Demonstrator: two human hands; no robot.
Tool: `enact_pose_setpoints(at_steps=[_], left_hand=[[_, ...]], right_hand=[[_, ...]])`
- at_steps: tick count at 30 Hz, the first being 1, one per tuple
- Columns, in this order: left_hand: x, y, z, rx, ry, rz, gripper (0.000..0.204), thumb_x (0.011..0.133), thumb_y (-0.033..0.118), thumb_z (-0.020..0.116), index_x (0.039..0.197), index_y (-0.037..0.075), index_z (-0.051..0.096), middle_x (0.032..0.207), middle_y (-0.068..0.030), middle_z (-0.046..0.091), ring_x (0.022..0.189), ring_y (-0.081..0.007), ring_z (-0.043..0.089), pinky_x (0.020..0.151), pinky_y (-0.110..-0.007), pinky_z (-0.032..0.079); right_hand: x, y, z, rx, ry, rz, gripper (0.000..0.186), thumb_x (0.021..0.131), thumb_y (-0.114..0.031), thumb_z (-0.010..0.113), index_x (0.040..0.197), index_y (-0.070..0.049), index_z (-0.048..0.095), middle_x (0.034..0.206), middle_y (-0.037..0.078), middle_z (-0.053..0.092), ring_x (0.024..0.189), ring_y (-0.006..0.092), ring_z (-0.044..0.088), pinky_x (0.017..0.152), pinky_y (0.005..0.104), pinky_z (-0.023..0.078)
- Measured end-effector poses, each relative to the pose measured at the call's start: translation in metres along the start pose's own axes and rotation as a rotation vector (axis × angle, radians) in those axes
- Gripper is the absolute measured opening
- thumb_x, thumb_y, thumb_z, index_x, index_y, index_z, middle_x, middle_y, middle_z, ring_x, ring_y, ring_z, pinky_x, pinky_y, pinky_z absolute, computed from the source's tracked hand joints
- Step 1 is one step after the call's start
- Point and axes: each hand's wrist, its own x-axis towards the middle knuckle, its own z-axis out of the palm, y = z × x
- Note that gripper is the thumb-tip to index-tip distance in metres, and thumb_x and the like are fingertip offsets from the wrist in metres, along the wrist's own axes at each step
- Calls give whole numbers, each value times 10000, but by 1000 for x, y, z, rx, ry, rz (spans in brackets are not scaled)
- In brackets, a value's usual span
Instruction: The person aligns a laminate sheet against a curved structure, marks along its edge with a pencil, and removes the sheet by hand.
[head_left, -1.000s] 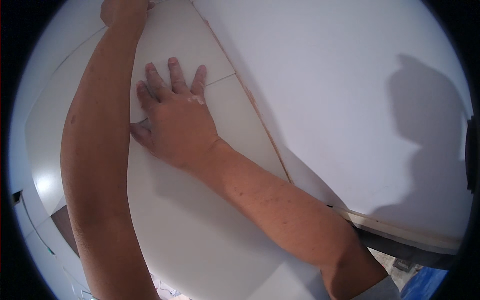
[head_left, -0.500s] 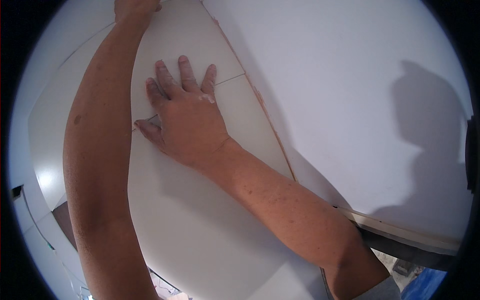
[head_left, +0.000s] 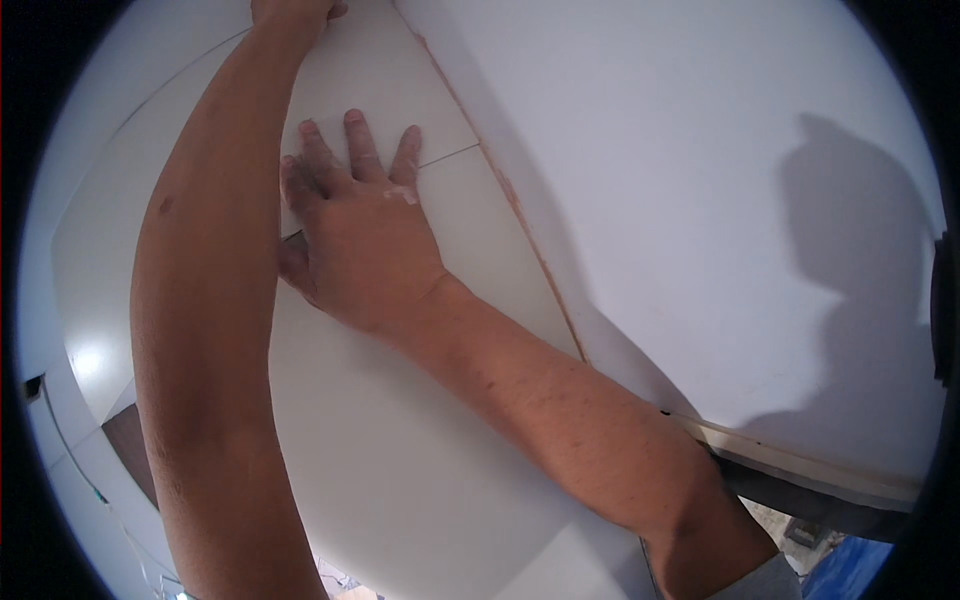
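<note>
While the right hand (head_left: 368, 235) splays over two tiles (head_left: 480, 220), the left hand (head_left: 292, 12) is unreadable.

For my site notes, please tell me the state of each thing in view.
Bare right hand: open, fingers spread, pale-dusted.
Bare left hand: partly outside the picture, grip unclear.
Glossy off-white flat panels: adjoining, thin seam visible.
Smooth white flat surface: shadowed at right.
Thin grey-green cable: uncoiled.

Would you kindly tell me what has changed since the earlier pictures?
The left hand has shifted rightward along the picture's top edge and is cut off more; the left forearm moved rightward too. The right hand stays spread on the pale tiles, across their seam.
</note>
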Motion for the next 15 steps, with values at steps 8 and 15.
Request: enact_pose_setpoints(at_steps=[8, 15], left_hand=[[-6, 7, -3, 61, 10, 60, 266, 996, 72, 503, 809, -64, 634, 661, -179, 578, 481, -270, 540, 411, -442, 385], [-25, 24, 5, -221, -60, -152, 272, 982, 71, 526, 798, -92, 642, 678, -206, 611, 468, -250, 527, 389, -438, 349]], right_hand=[[4, -7, -3, -22, -25, -8, 675, 876, -384, 733, 1408, 3, 579, 1559, 226, 464, 1463, 520, 366, 1116, 797, 250], [1, -3, -7, -30, -11, -5, 641, 893, -379, 718, 1400, -10, 586, 1552, 226, 472, 1453, 524, 378, 1112, 804, 240]])
